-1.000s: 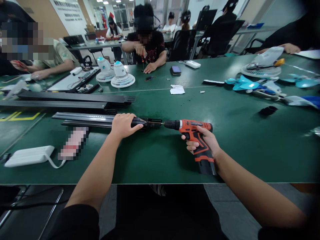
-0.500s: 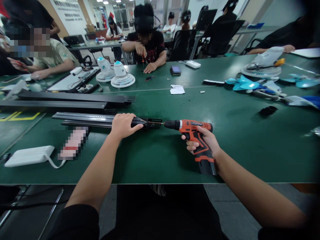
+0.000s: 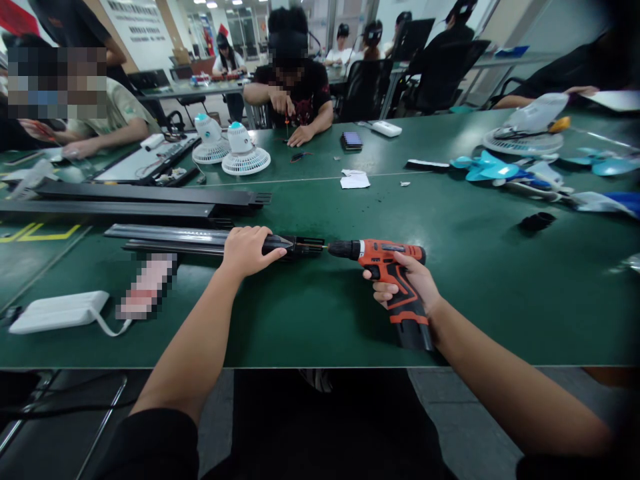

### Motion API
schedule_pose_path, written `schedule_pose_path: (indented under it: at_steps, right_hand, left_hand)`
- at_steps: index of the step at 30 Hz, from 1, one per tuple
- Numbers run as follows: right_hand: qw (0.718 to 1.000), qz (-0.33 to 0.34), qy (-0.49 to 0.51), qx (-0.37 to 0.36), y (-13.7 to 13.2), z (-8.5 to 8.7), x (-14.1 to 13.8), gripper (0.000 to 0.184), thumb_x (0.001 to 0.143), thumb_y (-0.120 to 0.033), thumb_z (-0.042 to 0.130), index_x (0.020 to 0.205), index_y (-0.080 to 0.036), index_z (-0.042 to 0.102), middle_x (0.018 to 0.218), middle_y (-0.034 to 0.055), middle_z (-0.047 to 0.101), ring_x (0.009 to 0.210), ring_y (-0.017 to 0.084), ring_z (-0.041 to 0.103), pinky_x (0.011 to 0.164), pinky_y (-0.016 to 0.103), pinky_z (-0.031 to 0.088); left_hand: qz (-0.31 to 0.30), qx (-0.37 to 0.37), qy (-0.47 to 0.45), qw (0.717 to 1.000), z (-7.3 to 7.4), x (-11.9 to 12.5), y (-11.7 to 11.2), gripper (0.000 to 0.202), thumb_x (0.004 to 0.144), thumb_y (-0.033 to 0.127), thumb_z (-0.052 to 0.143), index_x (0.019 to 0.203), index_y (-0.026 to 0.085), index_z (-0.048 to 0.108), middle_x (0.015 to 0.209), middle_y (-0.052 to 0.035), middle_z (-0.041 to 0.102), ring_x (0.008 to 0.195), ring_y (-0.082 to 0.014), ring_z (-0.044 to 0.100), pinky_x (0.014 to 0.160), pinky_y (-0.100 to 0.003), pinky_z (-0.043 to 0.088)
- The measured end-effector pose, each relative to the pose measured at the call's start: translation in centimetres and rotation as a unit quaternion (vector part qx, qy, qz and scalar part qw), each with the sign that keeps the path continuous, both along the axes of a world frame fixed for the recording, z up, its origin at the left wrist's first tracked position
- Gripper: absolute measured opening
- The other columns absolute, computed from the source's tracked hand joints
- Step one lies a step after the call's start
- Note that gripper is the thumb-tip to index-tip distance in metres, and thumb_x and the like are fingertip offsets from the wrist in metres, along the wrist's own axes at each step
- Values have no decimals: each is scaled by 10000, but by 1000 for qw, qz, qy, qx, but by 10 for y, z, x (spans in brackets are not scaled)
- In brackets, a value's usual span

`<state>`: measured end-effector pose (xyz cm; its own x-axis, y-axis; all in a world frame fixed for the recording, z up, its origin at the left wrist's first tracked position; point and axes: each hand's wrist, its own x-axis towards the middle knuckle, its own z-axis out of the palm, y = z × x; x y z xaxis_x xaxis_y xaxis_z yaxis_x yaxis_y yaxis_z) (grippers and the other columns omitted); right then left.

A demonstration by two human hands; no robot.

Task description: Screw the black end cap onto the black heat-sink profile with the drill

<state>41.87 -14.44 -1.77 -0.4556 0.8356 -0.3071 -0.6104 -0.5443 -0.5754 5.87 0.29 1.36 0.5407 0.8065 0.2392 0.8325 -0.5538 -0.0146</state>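
Note:
My left hand (image 3: 247,250) is closed over a long black metal rail (image 3: 170,240) that lies flat on the green table (image 3: 320,313), pressing it down near its right end. My right hand (image 3: 407,280) is wrapped round the grip of a red and black cordless drill (image 3: 385,257). The drill lies level, its bit touching the slotted right end of the rail (image 3: 307,245).
Two more black rails (image 3: 130,200) lie behind. A white power bank (image 3: 57,311) sits at the near left. Two small white fans (image 3: 235,150), paper scraps (image 3: 354,179), a phone (image 3: 353,140), blue fan blades (image 3: 495,170) and a black cap (image 3: 536,221) lie farther off. Other people work across the table.

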Motion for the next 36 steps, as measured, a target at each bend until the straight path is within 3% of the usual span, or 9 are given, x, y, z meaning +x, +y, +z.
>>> schedule_pose_path:
  at_steps: [29, 36]
  right_hand:
    - [1000, -3, -1, 3, 0, 0, 0, 446, 887, -534, 660, 1153, -177, 627, 748, 50, 711, 524, 148, 529, 473, 283, 512]
    - [1000, -4, 4, 2, -1, -1, -1, 477, 870, -553, 683, 1164, -181, 630, 724, 35, 701, 519, 140, 519, 473, 269, 503]
  left_hand:
    - [1, 9, -10, 1000, -1, 0, -1, 587, 962, 744, 440, 1152, 236, 665, 1106, -113, 740, 1068, -331, 641, 962, -475, 412]
    - [-2, -6, -17, 1000, 0, 0, -2, 608, 972, 728, 440, 1236, 233, 675, 1148, -113, 747, 1097, -342, 652, 989, -490, 406]
